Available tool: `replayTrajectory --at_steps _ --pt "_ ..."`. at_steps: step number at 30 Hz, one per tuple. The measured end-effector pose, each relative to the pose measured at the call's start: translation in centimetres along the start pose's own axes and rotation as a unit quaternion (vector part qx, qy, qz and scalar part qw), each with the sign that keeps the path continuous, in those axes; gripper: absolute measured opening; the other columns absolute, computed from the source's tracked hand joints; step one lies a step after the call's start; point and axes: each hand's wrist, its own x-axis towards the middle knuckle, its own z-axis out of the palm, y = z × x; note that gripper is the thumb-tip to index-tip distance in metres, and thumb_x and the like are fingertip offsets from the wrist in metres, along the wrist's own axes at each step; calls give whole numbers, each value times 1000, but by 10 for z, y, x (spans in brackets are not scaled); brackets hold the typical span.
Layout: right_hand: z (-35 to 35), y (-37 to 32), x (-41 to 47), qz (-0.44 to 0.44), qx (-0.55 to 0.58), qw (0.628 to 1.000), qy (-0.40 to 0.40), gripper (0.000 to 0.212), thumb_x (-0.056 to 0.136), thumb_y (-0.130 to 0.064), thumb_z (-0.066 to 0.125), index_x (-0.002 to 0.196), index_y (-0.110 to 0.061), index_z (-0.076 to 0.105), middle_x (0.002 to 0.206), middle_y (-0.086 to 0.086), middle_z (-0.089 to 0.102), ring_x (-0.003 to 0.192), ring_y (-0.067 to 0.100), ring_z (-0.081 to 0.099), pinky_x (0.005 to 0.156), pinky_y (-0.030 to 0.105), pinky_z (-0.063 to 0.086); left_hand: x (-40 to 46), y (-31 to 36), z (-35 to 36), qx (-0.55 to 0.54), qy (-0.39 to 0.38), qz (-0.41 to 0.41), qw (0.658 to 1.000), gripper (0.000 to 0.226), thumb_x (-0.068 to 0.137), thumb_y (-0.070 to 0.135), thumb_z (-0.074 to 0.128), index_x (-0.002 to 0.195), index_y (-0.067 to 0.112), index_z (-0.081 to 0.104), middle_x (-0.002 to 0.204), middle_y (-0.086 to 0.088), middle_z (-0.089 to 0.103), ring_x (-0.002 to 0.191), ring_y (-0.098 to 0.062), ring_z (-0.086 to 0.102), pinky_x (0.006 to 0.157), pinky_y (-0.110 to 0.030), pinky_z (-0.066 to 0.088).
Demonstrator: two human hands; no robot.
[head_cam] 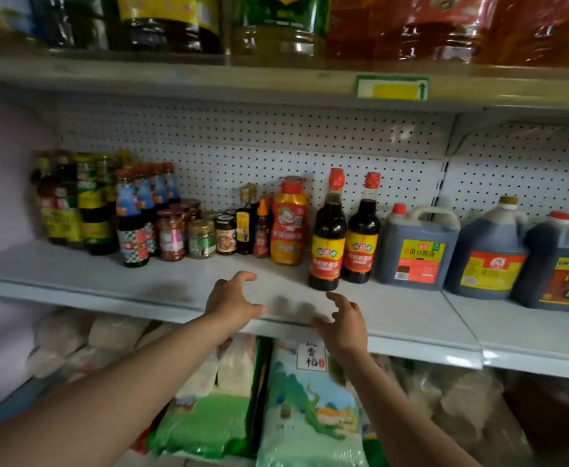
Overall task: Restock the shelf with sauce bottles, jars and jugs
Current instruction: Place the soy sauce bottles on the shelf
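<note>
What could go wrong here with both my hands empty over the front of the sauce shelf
The right hand hovers close to the front dark sauce bottle, which is tall and narrow and stands forward of its twin; a careless reach could topple it off the shelf. Reaching past it with the left hand for the small jars risks knocking the tightly packed row.

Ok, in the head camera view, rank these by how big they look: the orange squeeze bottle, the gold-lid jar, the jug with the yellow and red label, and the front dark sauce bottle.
1. Jug with the yellow and red label, largest.
2. Front dark sauce bottle and orange squeeze bottle: the dark bottle looks taller, but it stands nearer the camera, so unsure.
3. Gold-lid jar, smallest.
</note>
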Motion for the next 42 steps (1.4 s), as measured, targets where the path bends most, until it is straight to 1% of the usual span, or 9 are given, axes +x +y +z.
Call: replayTrajectory --at_steps 5,9,11,15,18,24,33,38,42 --pt "30 -37 -61 -41 -109 992 -42 62 86 -31 75 142 -31 49 134 2 52 108 21 63 86 35 55 -25 -70 -5 -12 -13 -6 1000 64 76 26 81 133 31 51 125 -9 47 93 -20 53 71 -25 44" --pt "68 -59 -99 -43 -195 975 -93 66 83 -31 76 143 -28 49 139 6 52 120 28 57 94 35 51 -40 -137 -15 13 -28 -6 1000 73 63 34 87 129 32 55 124 -5 61 105 -21 61 87 -30 51" --pt "85 -63 -113 -40 -227 966 -116 70 82 -31 76 146 -27 47 142 7 52 126 29 53 97 35 49 -46 -166 -19 44 -36 -28 998 74 62 37 85 129 35 54 124 -9 57 107 -28 60 93 -35 51" --pt "132 -73 -150 -27 -276 948 -158 73 84 -33 77 149 -28 43 147 6 48 136 28 42 103 36 43 -57 -243 -21 88 -62 -55 993 73 68 37 83 134 36 51 127 -11 51 112 -32 55 94 -34 48" --pt "167 -69 -175 -10 -295 936 -191 74 83 -32 78 149 -26 43 146 6 48 135 29 43 104 36 42 -66 -294 -14 100 -87 -59 989 73 69 34 83 134 35 50 129 -10 53 118 -31 51 92 -33 44" --pt "225 -49 -213 19 -288 923 -254 74 84 -31 77 148 -22 42 147 9 47 135 29 44 102 35 44 -88 -362 6 62 -128 -103 984 72 68 36 83 132 38 49 132 -6 51 120 -31 48 93 -42 48" --pt "327 49 -244 89 -255 896 -353 64 87 -35 72 143 -23 43 146 6 45 128 31 49 91 36 48 -121 -454 65 24 -169 -208 963 77 72 39 82 139 21 48 133 -15 51 121 -32 50 97 -37 45" --pt "394 148 -278 175 -253 851 -425 67 90 -41 70 146 -18 42 148 10 45 134 30 46 102 38 46 -142 -531 142 18 -213 -288 933 70 83 34 76 143 21 43 137 -16 50 123 -33 50 97 -38 43" --pt "452 225 -301 254 -213 838 -433 74 90 -52 67 149 -17 40 148 9 46 131 30 49 102 44 48 -150 -591 213 -14 -225 -318 921 67 86 34 73 143 21 41 140 -13 47 124 -31 51 87 -30 38"
